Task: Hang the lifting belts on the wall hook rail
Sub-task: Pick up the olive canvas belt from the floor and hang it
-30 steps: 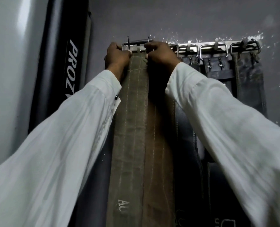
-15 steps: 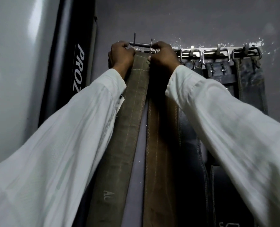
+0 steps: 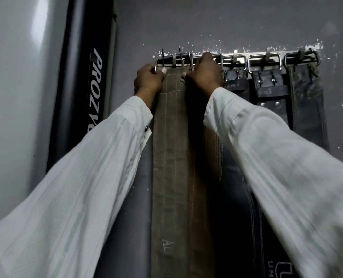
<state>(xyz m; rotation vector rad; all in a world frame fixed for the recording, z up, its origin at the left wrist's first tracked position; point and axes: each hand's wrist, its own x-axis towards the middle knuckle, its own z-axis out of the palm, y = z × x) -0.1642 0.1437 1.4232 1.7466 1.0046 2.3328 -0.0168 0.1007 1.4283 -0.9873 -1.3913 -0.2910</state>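
An olive-green lifting belt hangs straight down the grey wall from the left end of the metal hook rail. Its steel buckle sits over the leftmost hook, prongs pointing up. My left hand grips the belt's top left corner at the buckle. My right hand grips the top right corner. A brown belt hangs just right of it, partly hidden by my right sleeve. Three dark belts hang from further hooks on the right.
A tall black padded post with white lettering stands against the wall left of the rail. A pale glossy panel fills the far left. My white sleeves cover much of the lower view.
The green belt has swung from slanting leftwards to hanging straight. Its buckle has come down onto the rail's leftmost hook, and both hands sit slightly lower beside it.
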